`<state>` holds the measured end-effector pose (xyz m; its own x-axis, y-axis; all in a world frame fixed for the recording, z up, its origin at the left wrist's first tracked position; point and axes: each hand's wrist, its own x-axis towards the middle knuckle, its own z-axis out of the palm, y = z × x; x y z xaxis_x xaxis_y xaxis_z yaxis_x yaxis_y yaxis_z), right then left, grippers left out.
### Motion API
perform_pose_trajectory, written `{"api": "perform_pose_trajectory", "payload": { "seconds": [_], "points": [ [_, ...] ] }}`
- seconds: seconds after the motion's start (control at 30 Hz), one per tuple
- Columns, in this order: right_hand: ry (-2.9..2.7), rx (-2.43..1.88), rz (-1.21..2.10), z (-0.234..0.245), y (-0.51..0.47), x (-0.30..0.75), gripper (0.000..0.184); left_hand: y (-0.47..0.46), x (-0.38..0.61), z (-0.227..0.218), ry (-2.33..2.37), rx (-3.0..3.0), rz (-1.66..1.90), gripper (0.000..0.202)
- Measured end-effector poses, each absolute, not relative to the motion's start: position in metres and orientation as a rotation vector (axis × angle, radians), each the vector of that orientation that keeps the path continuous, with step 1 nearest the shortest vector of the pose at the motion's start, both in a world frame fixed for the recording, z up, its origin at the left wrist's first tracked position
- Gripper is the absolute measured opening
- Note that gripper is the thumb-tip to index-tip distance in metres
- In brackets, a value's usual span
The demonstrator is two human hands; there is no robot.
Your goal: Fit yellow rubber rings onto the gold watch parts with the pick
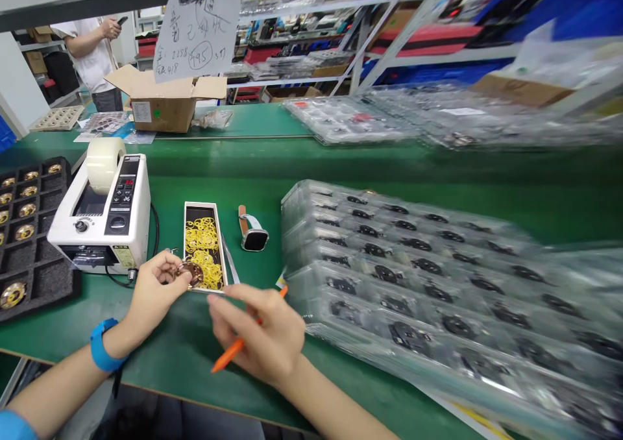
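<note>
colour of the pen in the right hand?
Orange. The pen in the right hand shows best in the head view.

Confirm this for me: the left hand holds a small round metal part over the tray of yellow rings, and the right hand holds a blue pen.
Not quite. The head view shows the pen in the right hand is orange, not blue. The rest stands: the left hand holds a small round metal part over the tray of yellow rings.

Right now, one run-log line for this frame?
left hand: pinches small round coppery part | right hand: holds orange pen-like tool | beside: tray of yellow rings
</note>
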<state>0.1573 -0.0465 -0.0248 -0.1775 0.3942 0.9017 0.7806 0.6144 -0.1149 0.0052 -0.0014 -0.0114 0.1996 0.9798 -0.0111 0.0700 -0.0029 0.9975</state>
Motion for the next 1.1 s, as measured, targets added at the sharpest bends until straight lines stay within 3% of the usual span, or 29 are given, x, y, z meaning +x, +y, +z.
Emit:
{"api": "perform_pose_trajectory", "payload": {
  "seconds": [0.1, 0.33, 1.1],
  "points": [
    [-1.849, -0.935, -0.604, -0.028, -0.047, 0.152, 0.017, -0.002, 0.008, -0.011, 1.032, 1.131, 0.958, 0.024],
    [-1.818, -1.112, -0.435, -0.032, -0.035, 0.155, 0.011, -0.012, 0.013, -0.011, 0.934, 1.07, 0.862, 0.031],
    [-1.983, -0.975, -0.494, -0.034, -0.033, 0.163, 0.01, -0.022, 0.009, -0.023, 1.045, 1.562, 0.886, 0.025]
  ]
}}
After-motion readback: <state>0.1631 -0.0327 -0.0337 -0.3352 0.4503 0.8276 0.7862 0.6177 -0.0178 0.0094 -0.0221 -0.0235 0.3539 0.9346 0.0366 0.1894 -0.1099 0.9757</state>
